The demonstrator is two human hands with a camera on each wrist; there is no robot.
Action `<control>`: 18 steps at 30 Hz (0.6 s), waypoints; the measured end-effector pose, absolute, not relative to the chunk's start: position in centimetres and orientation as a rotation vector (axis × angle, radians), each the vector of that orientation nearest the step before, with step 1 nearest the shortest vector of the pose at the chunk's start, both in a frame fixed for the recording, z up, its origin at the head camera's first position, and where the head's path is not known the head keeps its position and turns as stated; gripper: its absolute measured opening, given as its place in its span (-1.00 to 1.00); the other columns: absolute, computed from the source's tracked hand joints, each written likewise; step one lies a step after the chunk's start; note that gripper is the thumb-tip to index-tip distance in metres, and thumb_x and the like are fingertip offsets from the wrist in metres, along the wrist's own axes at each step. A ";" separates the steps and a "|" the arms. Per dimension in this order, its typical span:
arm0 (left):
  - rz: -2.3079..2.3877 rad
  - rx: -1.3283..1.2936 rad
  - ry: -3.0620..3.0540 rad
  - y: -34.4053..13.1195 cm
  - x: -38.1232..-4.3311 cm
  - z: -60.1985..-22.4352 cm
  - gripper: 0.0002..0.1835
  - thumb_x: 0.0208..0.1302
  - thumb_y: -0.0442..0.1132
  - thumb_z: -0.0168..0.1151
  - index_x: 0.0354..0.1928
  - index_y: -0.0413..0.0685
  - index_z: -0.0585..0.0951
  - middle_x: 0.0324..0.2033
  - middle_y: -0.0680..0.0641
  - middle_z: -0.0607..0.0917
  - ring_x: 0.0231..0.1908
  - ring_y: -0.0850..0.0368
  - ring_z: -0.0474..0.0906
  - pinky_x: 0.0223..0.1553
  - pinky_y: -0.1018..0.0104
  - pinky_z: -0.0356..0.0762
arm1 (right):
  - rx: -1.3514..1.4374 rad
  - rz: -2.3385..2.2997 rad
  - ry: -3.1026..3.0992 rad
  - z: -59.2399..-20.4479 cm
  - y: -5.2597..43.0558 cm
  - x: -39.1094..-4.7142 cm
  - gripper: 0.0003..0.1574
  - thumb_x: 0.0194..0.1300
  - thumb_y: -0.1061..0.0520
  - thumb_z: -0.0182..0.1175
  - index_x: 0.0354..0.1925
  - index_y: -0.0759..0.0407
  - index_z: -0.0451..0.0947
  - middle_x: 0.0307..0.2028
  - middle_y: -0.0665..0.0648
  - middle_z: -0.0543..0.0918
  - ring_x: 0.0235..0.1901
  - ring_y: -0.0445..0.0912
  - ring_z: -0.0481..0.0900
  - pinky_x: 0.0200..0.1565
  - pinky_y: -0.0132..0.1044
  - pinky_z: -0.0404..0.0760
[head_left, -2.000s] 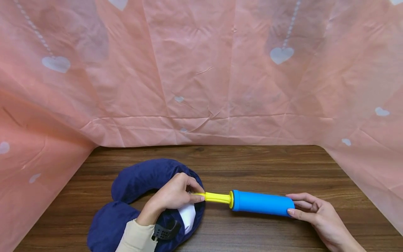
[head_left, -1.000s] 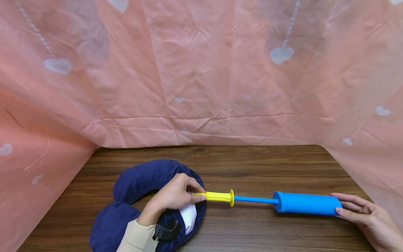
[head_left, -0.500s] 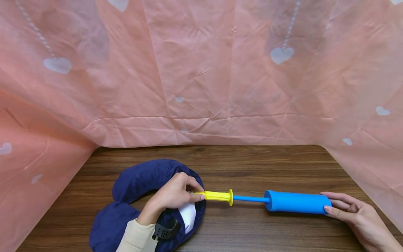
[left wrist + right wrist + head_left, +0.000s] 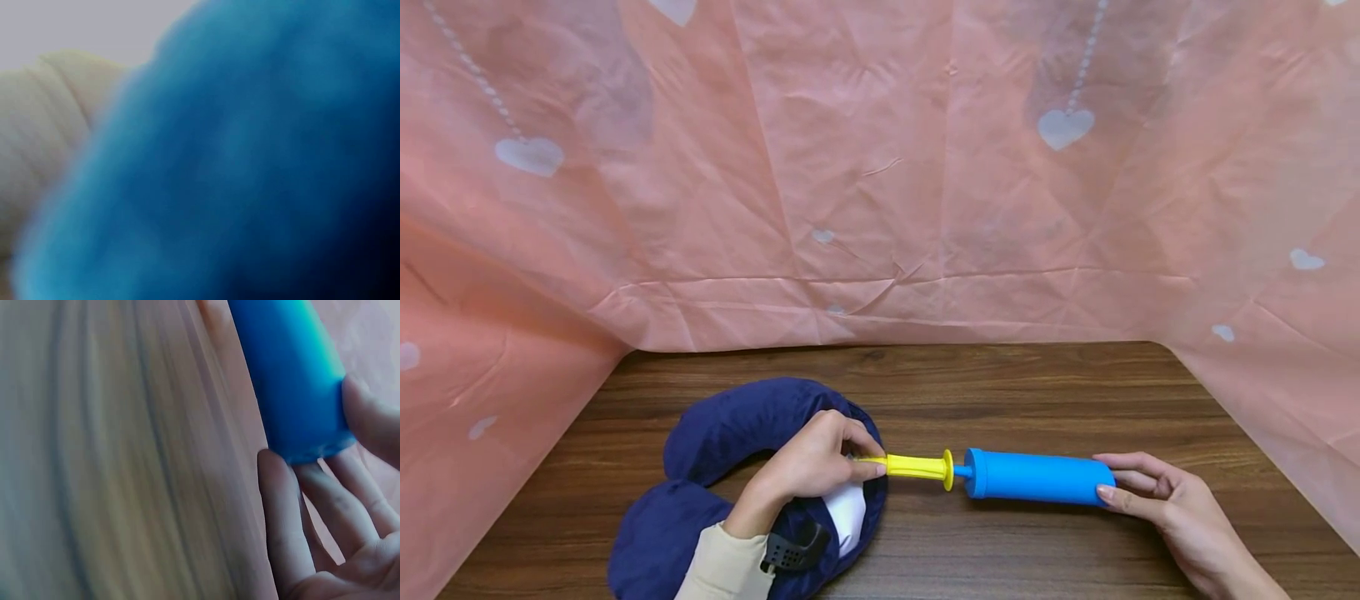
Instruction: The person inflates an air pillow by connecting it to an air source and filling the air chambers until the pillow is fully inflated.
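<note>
A hand pump lies sideways low in the head view, its blue barrel [image 4: 1041, 477] to the right and its yellow handle [image 4: 917, 467] to the left. Only a short piece of blue rod shows between them. My left hand [image 4: 820, 458] pinches the handle's left end and hides where it meets the navy neck pillow [image 4: 737, 425]. A white patch [image 4: 847, 512] shows in the pillow below these fingers. With thumb and fingers, my right hand [image 4: 1172, 504] grips the barrel's far end; the right wrist view shows the thumb and fingertips around that blue end [image 4: 300, 387].
The wooden table [image 4: 1000, 392] runs beneath everything. A pink curtain [image 4: 880, 167] with white hearts hangs at the back and both sides. A black wrist strap [image 4: 797, 547] on the left arm rests against the pillow, and blurred blue fabric [image 4: 237, 162] fills the left wrist view.
My right hand first drew the barrel right, baring the long blue rod, then pushed it back left so most of the rod is inside. The left hand has kept its pinch in place.
</note>
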State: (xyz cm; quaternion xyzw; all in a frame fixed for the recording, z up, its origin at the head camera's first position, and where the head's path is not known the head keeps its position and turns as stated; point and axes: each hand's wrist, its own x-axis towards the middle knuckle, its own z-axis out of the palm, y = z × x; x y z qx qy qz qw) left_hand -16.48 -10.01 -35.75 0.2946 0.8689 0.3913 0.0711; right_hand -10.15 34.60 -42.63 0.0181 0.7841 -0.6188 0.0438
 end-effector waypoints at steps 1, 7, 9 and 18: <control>1.174 0.887 2.613 -10.0 -16.5 -35.7 -0.94 0.29 -0.30 0.54 -0.28 0.05 0.90 -0.34 0.15 0.82 -0.36 0.35 0.56 -0.32 0.43 0.48 | 0.068 -1.876 2.403 -42.6 34.1 -10.1 -0.56 0.51 0.24 0.33 0.28 0.00 0.69 -0.02 -0.21 0.86 -0.07 -0.24 0.79 -0.08 -0.38 0.66; 1.154 0.893 2.617 -9.8 -16.5 -35.7 -0.97 0.29 -0.28 0.55 -0.27 0.00 0.90 -0.33 0.14 0.83 -0.36 0.36 0.55 -0.32 0.44 0.47 | 0.116 -1.837 2.444 -42.7 32.3 -10.0 -0.52 0.48 0.18 0.39 0.31 0.06 0.67 -0.02 -0.23 0.85 -0.06 -0.25 0.79 -0.07 -0.37 0.66; 1.161 0.890 2.614 -9.8 -16.5 -35.7 -0.97 0.30 -0.26 0.55 -0.27 0.00 0.90 -0.32 0.14 0.83 -0.34 0.35 0.56 -0.30 0.43 0.48 | 0.126 -1.851 2.443 -42.8 32.4 -10.0 -0.52 0.48 0.19 0.39 0.31 0.08 0.67 -0.03 -0.23 0.85 -0.06 -0.25 0.79 -0.07 -0.39 0.65; 1.160 0.838 2.613 -9.8 -16.3 -35.8 -0.96 0.31 -0.24 0.54 -0.24 0.03 0.90 -0.30 0.14 0.83 -0.30 0.31 0.58 -0.22 0.42 0.50 | 0.032 -2.009 2.335 -43.0 35.3 -10.5 -0.55 0.50 0.34 0.29 0.26 0.06 0.72 0.00 -0.22 0.85 -0.03 -0.28 0.78 -0.06 -0.43 0.66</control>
